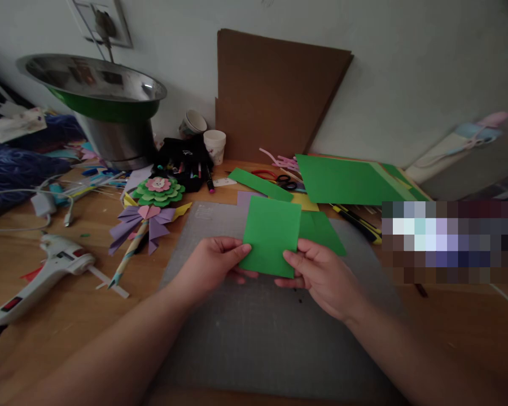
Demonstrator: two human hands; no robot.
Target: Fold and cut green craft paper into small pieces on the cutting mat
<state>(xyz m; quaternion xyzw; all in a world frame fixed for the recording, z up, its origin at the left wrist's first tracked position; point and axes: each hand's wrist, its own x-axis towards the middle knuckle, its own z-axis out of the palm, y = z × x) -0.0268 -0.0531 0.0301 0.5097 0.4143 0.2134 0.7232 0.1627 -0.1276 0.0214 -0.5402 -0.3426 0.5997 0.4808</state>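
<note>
A green paper rectangle is held up above the grey cutting mat. My left hand pinches its lower left edge, thumb on the front and fingers behind. At its lower right edge my right hand grips it the same way. Behind it on the mat lies another green piece, partly hidden. A green strip, a purple piece and a yellow piece lie just beyond.
A white glue gun and a paper flower wand lie at left, before a metal bowl. Black scissors, a yellow-black cutter and large green sheets are beyond the mat. Brown boards lean on the wall.
</note>
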